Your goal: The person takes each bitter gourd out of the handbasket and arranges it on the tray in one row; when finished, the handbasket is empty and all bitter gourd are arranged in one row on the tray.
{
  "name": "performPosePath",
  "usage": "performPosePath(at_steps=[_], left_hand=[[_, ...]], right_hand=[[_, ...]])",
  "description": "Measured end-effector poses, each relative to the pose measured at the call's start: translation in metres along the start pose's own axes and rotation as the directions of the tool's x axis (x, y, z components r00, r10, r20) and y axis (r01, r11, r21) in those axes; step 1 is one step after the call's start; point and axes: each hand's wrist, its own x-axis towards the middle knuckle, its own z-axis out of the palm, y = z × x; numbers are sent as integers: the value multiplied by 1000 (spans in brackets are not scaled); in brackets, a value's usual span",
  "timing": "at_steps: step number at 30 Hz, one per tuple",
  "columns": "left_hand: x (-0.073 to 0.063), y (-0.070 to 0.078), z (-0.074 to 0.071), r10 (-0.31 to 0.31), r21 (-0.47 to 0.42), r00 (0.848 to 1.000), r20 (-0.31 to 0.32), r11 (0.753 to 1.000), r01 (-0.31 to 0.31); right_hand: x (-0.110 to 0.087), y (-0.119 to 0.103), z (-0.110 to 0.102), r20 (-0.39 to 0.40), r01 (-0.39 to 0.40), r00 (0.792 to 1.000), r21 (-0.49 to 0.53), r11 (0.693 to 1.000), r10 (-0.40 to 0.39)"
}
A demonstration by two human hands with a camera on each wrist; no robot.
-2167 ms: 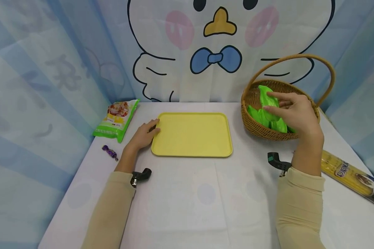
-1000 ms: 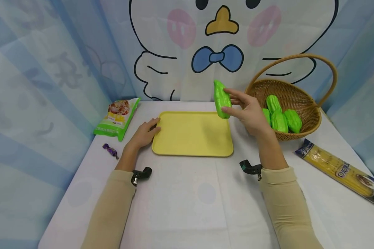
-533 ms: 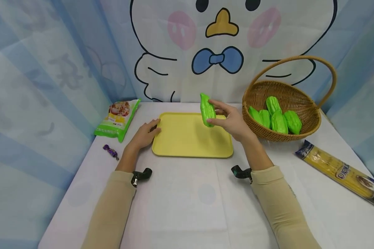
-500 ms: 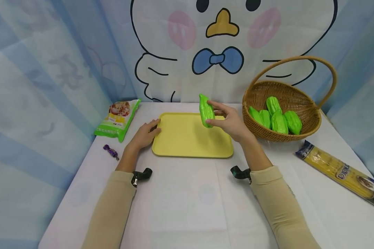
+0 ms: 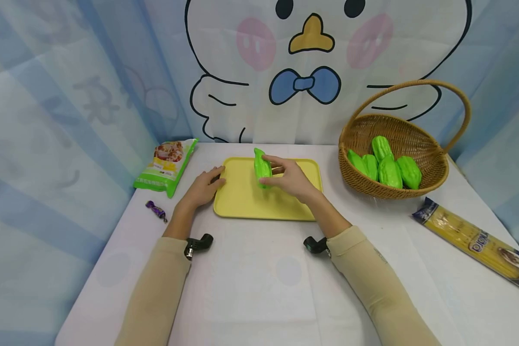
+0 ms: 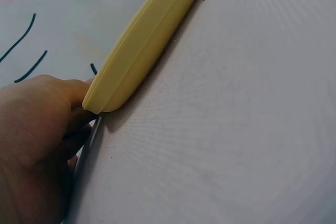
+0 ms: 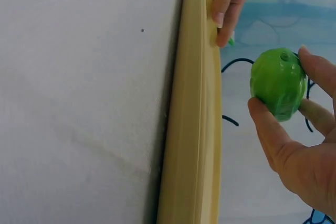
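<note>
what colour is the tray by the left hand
The tray is plain yellow, clearest in the head view.

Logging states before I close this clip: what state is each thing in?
Tray: flat on the table.
Held gourd: nearly upright, raised above the tray.
Right hand: pinching that gourd.
Left hand: touching the tray's left edge.
Basket: handle up, holding gourds.
Other gourds: lying in the basket.
Candy: wrapped.
Snack bag: no opening visible.
Yellow pack: lying down, partly out of frame.
</note>
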Motion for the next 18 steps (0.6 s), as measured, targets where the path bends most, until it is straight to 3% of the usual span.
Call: performPosePath(at_steps=[11, 18], left_hand=[[0, 0, -1, -16, 12, 1000, -1, 1000, 16], [0, 1, -1, -15, 11, 1000, -1, 1000, 15]], right_hand=[[16, 0, 20, 144, -2, 990, -74, 997, 12], [23, -2, 35, 143, -1, 989, -138, 990, 21]])
